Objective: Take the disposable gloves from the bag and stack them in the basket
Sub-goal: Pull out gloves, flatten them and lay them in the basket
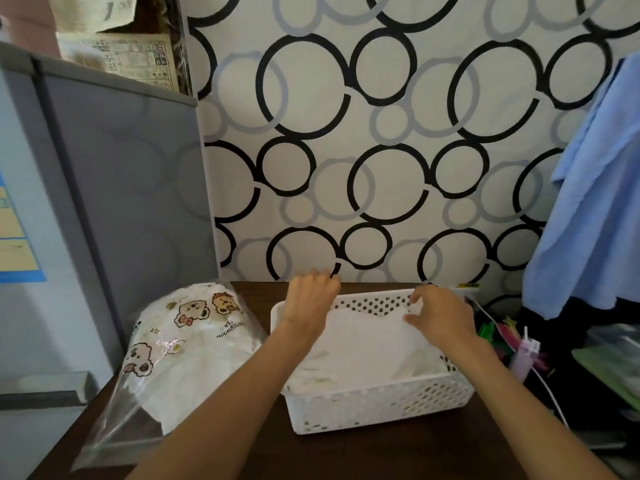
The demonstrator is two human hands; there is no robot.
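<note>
A white perforated basket (377, 405) sits on the dark wooden table, with thin translucent disposable gloves (363, 344) piled inside. My left hand (310, 301) reaches over the basket's far left corner, fingers curled at the glove's far edge; its fingertips are hidden. My right hand (440, 315) is over the basket's far right side and pinches the glove's edge between thumb and fingers. To the left lies a clear plastic bag (180, 351) printed with cartoon bears, still bulging with white gloves, its open mouth toward me.
A grey cabinet (114, 202) stands at the left behind the bag. The circle-patterned wall is just behind the basket. Blue cloth (595, 188) hangs at the right above cluttered items and a white cable (550, 393).
</note>
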